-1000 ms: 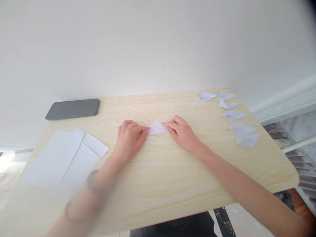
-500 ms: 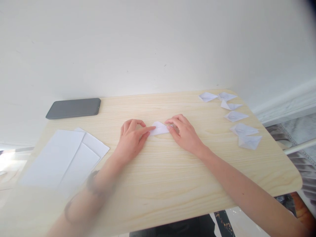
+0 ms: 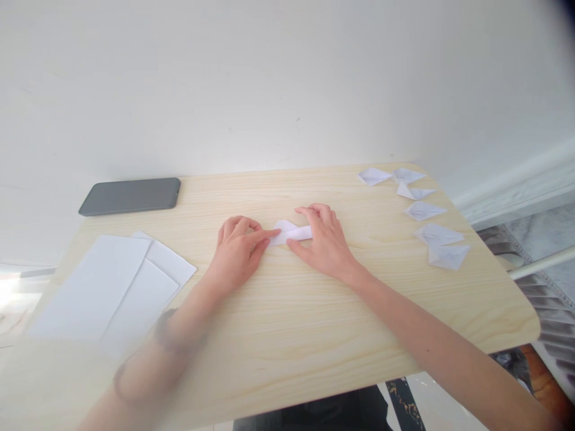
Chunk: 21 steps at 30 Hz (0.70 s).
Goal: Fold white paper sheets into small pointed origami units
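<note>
A small piece of folded white paper (image 3: 294, 233) lies flat on the wooden table between my hands. My left hand (image 3: 239, 248) holds the paper's left end, the index finger stretched over its top and the thumb at its near edge. At the right end is my right hand (image 3: 324, 242), its thumb touching the near edge and its index finger raised in an arch above the paper. The right fingers are spread apart, and the paper's right tip is hidden behind them.
Several folded white paper pieces (image 3: 425, 211) lie along the table's right side. Flat white sheets (image 3: 96, 281) overlap at the left. A dark phone (image 3: 130, 196) rests at the back left, near the white wall (image 3: 269, 90). The table's edge (image 3: 534, 326) is at right.
My right thumb has slid left along the paper's near edge, and the right index finger has lifted and opened away from it. My left hand stays pressed on the left end.
</note>
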Motion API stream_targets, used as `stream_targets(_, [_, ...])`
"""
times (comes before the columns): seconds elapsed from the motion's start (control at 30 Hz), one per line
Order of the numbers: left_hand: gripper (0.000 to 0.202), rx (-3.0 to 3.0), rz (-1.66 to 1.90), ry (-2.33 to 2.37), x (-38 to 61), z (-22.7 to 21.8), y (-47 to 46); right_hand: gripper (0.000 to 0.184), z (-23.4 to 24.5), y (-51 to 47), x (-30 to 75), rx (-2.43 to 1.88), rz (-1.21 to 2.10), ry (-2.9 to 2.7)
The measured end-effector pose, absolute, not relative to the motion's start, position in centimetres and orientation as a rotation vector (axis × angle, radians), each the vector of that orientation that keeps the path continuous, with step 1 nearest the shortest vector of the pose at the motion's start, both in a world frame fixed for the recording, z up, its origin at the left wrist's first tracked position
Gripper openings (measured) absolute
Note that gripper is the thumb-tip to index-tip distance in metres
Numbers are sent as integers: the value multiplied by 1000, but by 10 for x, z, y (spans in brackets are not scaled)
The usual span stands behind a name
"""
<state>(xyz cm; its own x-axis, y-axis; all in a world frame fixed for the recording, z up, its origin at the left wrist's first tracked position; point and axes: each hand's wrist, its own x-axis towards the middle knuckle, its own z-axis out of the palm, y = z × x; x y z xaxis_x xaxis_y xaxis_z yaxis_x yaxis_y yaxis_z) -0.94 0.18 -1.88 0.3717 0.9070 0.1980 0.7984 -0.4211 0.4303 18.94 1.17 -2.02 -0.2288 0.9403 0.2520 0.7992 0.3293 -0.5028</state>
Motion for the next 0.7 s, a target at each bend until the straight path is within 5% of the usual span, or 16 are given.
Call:
stream_targets(0.33, [32, 2319, 598, 1506, -8, -16, 1, 63, -13, 22, 216, -1421, 830, -2040])
stream_targets(0.7, [33, 2409, 631, 1493, -8, -16, 0, 66, -6, 25, 226, -1448, 955, -1995])
